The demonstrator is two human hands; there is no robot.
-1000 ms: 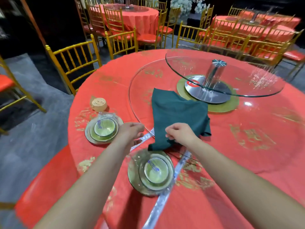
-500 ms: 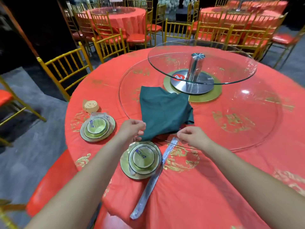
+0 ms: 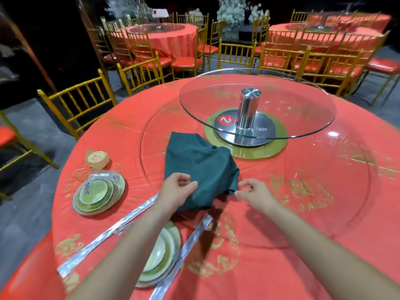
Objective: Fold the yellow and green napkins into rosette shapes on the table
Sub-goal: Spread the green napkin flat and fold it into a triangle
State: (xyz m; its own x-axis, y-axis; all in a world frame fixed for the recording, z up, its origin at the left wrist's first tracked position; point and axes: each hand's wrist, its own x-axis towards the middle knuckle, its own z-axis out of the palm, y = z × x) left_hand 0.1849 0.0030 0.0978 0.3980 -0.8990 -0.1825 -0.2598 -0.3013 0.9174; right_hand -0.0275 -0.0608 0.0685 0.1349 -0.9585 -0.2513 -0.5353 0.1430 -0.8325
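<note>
The green napkin (image 3: 199, 167) lies rumpled and loosely doubled on the surface (image 3: 270, 224), at twelve o'clock from the near plate (image 3: 160, 254). The left hand (image 3: 176, 191) pinches its near edge; the right hand (image 3: 253, 192) hovers open-fingered at three o'clock, probably readying a fold. The yellow napkin (image 3: 97, 159) sits rolled at ten o'clock.

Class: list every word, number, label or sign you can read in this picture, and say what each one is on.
Red round sticker on steel turntable base: white squiggle, perhaps "2"; unsure.
Gold characters on red tablecloth: too blurred to read.
Blue print on wrapped green dish set: too small to read.
White sign on far table: unreadable.
</note>
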